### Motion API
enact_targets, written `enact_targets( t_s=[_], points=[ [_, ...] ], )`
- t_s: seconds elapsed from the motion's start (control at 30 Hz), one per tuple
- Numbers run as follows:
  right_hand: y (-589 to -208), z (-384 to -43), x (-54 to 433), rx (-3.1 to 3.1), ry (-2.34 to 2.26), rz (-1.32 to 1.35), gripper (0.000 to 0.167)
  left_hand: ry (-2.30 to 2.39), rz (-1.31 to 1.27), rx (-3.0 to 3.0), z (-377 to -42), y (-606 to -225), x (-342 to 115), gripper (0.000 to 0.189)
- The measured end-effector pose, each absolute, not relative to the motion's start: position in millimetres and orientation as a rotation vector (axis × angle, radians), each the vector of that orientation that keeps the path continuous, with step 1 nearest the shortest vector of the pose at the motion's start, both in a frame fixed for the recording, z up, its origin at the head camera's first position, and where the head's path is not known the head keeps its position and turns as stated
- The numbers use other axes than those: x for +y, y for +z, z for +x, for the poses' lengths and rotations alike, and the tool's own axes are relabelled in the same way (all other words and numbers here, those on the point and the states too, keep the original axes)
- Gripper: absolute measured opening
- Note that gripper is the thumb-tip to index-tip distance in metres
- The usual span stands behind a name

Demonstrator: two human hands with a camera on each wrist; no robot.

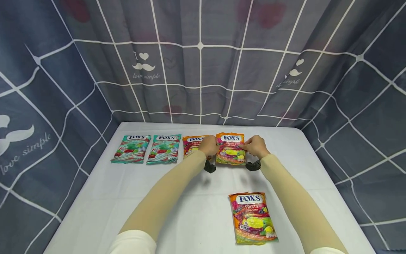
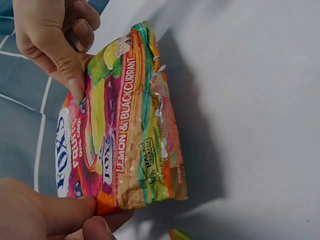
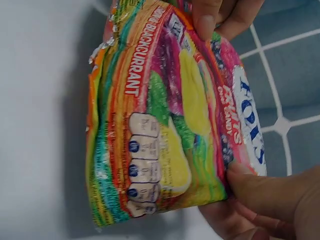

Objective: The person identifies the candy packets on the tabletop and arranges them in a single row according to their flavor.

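Both hands hold one orange Fox's Fruits candy bag (image 1: 230, 150) by its two sides, near the back of the white table. My left hand (image 1: 209, 145) pinches its left edge, thumb on the front. On the opposite edge, my right hand (image 1: 256, 146) pinches with thumb and fingers. In the left wrist view the bag (image 2: 120, 125) stands tilted, its lower end apart from the cloth with a shadow beside it. A second orange candy bag (image 1: 190, 143) lies just left, partly hidden behind the left hand.
Two green Fox's mint candy bags (image 1: 131, 149) (image 1: 164, 149) lie in the row at the back left. Another orange candy bag (image 1: 253, 218) lies at the front, between the forearms. The white table (image 1: 196, 218) is bordered by grey checked curtains (image 1: 177, 70) behind and at both sides.
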State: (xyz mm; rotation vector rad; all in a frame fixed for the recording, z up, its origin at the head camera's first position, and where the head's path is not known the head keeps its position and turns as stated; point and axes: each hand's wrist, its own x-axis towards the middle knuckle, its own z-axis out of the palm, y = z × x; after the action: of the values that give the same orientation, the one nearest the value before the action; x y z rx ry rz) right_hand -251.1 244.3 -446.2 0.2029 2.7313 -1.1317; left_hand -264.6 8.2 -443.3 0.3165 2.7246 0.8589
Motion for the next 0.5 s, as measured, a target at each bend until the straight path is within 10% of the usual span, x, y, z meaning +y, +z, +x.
enact_targets(
  t_s=[0.3,0.5],
  points=[
    [-462.4,-264.3,239.0,2.826,-1.075,0.294,0.030,0.880,0.216,2.727,-270.0,-450.9,16.9,0.013],
    [-467.6,-266.4,237.9,2.829,-1.095,0.342,0.026,0.872,0.202,2.740,-275.2,-458.3,22.1,0.026]
  ],
)
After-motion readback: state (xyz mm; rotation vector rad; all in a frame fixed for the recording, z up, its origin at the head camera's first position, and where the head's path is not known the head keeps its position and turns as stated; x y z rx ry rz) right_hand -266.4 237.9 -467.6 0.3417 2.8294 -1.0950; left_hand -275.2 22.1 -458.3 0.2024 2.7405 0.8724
